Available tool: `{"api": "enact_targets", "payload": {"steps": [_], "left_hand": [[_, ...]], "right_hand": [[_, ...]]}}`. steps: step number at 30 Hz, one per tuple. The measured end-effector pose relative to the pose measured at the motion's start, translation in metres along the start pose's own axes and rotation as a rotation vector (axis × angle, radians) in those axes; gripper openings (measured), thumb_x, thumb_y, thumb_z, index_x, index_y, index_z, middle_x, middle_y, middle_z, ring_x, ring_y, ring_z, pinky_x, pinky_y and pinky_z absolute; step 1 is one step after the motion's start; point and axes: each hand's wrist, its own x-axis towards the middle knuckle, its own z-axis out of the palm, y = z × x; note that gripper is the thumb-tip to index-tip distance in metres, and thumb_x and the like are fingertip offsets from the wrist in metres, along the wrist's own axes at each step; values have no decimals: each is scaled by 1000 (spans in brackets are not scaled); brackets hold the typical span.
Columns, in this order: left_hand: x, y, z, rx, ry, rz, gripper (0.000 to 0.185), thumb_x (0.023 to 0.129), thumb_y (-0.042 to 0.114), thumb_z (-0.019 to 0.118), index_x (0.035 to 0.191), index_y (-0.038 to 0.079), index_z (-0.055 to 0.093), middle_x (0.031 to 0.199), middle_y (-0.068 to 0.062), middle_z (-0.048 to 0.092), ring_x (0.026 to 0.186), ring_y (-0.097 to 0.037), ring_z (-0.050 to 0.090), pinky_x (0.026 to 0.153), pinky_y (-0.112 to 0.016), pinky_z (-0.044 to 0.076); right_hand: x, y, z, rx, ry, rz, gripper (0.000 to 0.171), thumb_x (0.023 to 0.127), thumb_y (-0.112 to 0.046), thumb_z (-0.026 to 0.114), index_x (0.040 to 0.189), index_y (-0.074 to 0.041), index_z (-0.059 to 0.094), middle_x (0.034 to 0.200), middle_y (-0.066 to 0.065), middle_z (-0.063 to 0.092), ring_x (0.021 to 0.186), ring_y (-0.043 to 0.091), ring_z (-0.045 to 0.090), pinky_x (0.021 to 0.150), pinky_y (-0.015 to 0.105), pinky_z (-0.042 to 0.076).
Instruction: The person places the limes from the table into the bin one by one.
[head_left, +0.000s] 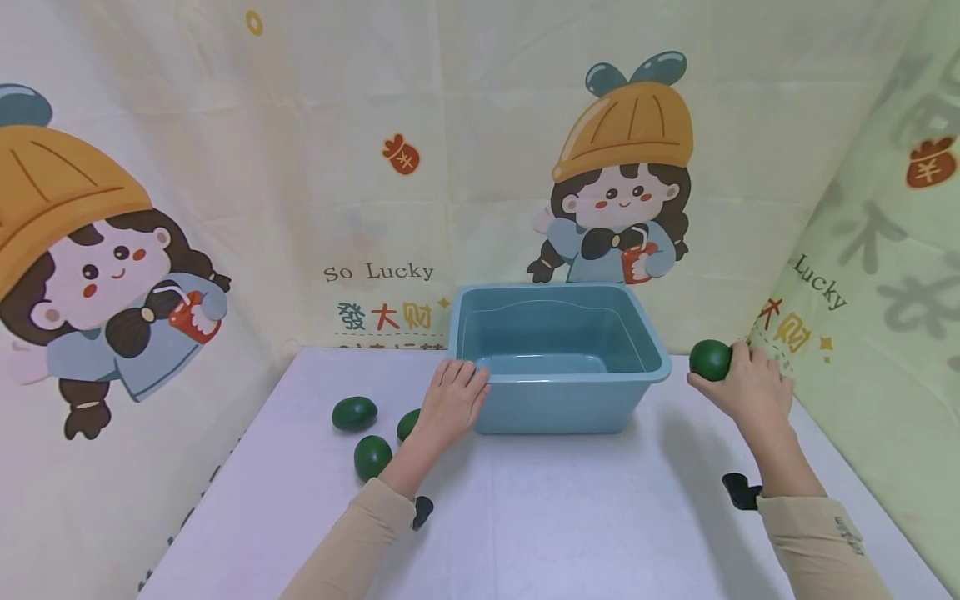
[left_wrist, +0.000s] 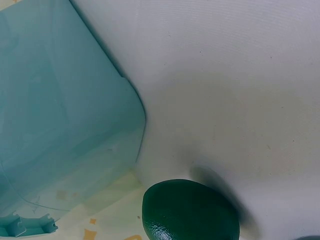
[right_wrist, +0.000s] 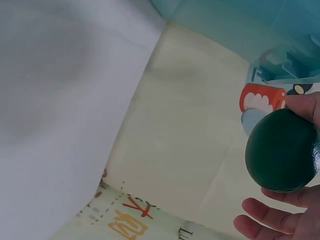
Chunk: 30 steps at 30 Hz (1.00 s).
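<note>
1. the right hand (head_left: 750, 387) grips a dark green avocado (head_left: 710, 360), held up right of the blue tub (head_left: 558, 367).
2. the left hand (head_left: 452, 400) rests flat-fingered on the tub's near-left corner.
3. three avocados (head_left: 355, 412) lie on the white table (head_left: 570, 517) just left.

**Plastic, cloth and a glossy green shell**

The blue bin (head_left: 558, 392) looks like moulded plastic — smooth, with a soft sheen and slightly translucent walls in the left wrist view. The dark green avocado (head_left: 710, 359) in the right hand (head_left: 750, 387) has a smooth, glossy skin; so does the one (left_wrist: 190, 212) near the bin's corner, which catches small highlights. The white surface (head_left: 555, 517) is matt cloth with a fine weave — the printed backdrop (head_left: 375, 167) is creased fabric too.
</note>
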Motion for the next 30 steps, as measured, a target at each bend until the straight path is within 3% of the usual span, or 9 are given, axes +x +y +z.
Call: {"api": "enact_targets", "payload": {"steps": [11,30], "left_hand": [[0,0,0,-9,-24,-7,44,101,30,12,105,10,50,92,-6,44,90,-23,42,85,-38,34],[1,0,1,1,16,5,44,101,30,12,104,10,52,90,-6,45,88,-22,42,83,-37,34]], "right_hand": [[2,-8,-8,0,0,0,80,78,-47,62,121,13,31,111,35,34,97,50,33,77,63,32],[5,-25,-19,-2,20,-39,76,78,-44,64,120,12,34,109,33,38,98,48,36,78,62,33]]}}
